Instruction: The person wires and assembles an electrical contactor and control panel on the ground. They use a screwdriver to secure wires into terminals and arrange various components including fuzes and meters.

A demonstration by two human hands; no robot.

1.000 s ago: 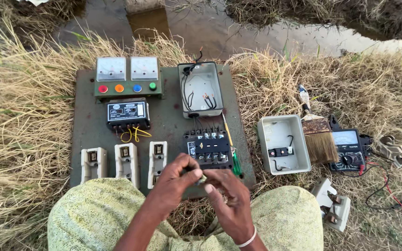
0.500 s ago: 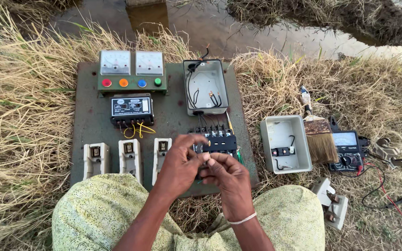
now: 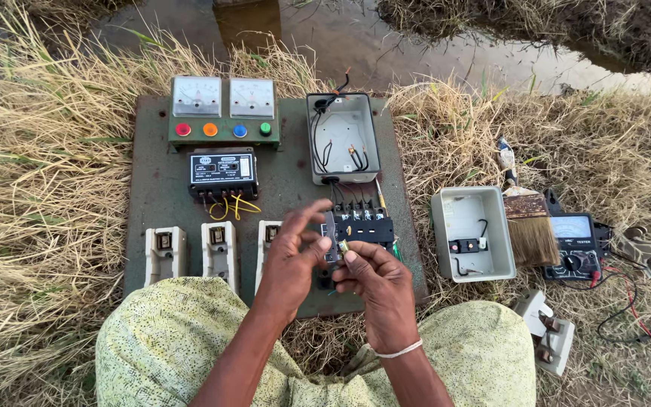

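Two hands work a small part over a grey control board lying on dry grass.

Along the board's (image 3: 152, 188) near edge stand white fuse holders (image 3: 165, 252); meters (image 3: 224, 98) sit at its far left corner. The left hand (image 3: 291, 256), half curled, and the right hand (image 3: 374, 279), fingers pinched shut, together grip a small grey part (image 3: 333, 240) above the near edge, just before the black terminal block (image 3: 363, 226). Off the right edge lie an open box (image 3: 472, 234), a brush (image 3: 529, 222) and a multimeter (image 3: 576, 245).

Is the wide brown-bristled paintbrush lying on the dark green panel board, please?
No, the wide brown-bristled paintbrush lies on the dry grass right of the dark green panel board, beside an open grey plastic box.
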